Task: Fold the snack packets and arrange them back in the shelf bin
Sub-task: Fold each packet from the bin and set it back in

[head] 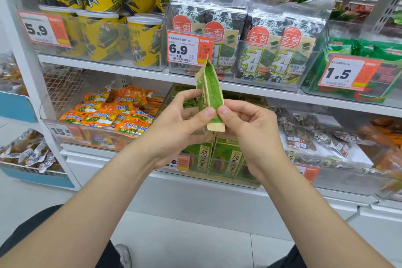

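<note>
**White shop shelving, two levels.** Upper shelf (104, 65): clear bins side by side hold, from left to right, yellow tubs (145, 39), seaweed packs (278, 54) and green bags (356, 48). Price tags (189, 50) hang on the bin fronts. Lower shelf (87, 156): the left bin (71, 141) holds loose orange sachets (113, 113). The middle bin (217, 177) holds upright green packets (226, 159). At right lie clear-wrapped snacks (315, 135), apparently also binned, though that bin's edge is indistinct. Pale floor (195, 246) lies near, below the shelving.
</note>
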`<state>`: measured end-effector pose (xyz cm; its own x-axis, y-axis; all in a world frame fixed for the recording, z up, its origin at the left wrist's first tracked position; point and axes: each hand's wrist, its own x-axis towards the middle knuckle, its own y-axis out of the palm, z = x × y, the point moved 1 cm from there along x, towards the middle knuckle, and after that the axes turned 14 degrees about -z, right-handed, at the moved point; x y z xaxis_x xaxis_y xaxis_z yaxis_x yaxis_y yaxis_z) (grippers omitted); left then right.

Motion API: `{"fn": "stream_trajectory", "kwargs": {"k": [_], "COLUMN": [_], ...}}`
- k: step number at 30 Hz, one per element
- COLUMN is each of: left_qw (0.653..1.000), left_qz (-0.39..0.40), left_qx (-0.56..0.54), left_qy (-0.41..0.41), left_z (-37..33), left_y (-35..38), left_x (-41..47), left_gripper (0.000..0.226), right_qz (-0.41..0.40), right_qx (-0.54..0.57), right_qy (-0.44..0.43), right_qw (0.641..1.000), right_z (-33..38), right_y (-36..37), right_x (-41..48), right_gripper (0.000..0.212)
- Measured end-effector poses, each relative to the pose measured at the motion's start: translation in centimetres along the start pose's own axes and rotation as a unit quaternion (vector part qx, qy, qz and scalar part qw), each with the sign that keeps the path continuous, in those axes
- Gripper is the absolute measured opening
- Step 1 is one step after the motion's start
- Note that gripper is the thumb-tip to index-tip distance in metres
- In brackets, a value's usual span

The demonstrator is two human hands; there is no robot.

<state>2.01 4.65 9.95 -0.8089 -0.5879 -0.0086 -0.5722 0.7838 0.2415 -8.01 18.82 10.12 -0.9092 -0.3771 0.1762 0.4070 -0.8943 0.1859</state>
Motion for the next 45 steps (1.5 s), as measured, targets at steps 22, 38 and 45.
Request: {"fn": "stream_trajectory", "kwargs": {"k": [22,38,45], "left_qw": [0.988,0.999,0.997], "left_qz": [-0.081,-0.021,0.021], "left_qx": [0.075,-0.025,0.067], "left_qy": [0.110,-0.006,0.024], "left_z": [1.0,0.3,0.1], "left_y": [1.5,0.7,0.1], "left_x": [-0.5,-0.3,-0.7], "left_gripper": [0.030,0.023,0.031], "right_qz": [-0.001,0.032,-0.031], "right_qx": [-0.080,-0.072,-0.204], "right_qy": [-0.054,-0.105,-0.240], "right_qw": [0.995,0.991,0.948], "right_z": [-1.0,-0.1,-1.3], "right_y": [1.5,0.0,-0.5], "right_x": [-0.4,0.8,2.4], "right_gripper": [0.021,0.020,0.004]}}
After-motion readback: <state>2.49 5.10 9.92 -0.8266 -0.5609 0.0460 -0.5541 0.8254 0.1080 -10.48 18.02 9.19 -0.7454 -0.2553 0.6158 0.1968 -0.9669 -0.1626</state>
